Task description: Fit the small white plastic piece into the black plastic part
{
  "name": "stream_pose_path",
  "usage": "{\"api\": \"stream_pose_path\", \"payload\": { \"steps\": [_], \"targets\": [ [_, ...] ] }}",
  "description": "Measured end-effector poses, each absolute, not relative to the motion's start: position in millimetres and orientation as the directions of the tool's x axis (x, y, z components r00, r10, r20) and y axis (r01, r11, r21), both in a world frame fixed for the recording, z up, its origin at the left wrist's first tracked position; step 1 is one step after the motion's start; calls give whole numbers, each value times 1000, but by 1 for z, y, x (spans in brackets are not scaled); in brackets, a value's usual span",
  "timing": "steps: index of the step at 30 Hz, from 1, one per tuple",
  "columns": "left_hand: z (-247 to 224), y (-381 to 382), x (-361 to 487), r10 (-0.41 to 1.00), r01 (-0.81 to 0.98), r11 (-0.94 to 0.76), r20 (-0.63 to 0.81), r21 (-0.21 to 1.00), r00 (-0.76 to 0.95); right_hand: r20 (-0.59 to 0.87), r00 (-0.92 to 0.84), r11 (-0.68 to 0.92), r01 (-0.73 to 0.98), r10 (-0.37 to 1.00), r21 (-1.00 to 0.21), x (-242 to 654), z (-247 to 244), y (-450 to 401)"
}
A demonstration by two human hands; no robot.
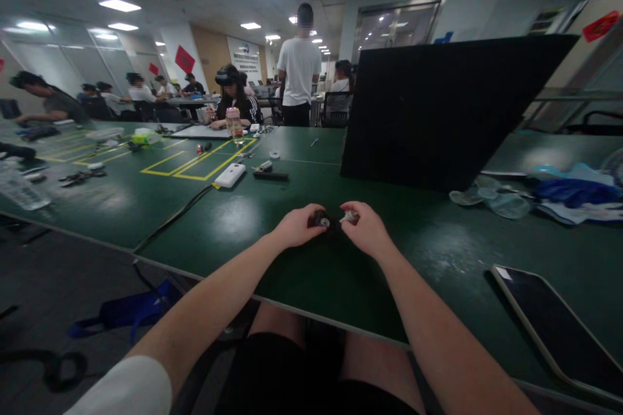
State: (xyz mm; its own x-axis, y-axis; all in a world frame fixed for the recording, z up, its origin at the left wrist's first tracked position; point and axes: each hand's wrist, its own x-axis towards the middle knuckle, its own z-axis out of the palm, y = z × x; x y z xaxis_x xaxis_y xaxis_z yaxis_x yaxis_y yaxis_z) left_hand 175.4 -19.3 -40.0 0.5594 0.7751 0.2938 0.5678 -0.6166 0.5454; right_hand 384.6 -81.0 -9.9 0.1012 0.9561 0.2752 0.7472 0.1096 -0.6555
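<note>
Between thumb and fingers my left hand (298, 225) grips a small dark part with a pale round spot (324, 223); its exact kind is too small to tell. Just to the right, my right hand (367, 228) is closed on a small whitish piece (349, 216), mostly covered by the fingertips. A narrow gap separates the two hands, with something dark showing between them. Both hands are low over the green tabletop (311, 279), near its front edge.
Beyond my hands lie a dark bar (270, 176), a white power strip (230, 175) with its cable, and a tape roll (274, 154). A large black panel (438, 110) stands right of centre. A phone (555, 321) rests at right. People sit across the table; one person (299, 71) stands.
</note>
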Motion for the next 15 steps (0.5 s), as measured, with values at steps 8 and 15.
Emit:
{"api": "stream_pose_path", "payload": {
  "steps": [8, 15],
  "targets": [
    [-38, -20, 175, 805, 615, -585, 284, 529, 521, 271, -40, 216, 719, 962, -661, 378, -13, -84],
    [-36, -20, 176, 840, 656, -538, 274, 528, 468, 261, 55, 118, 787, 964, -605, 384, -15, -80]
  ]
}}
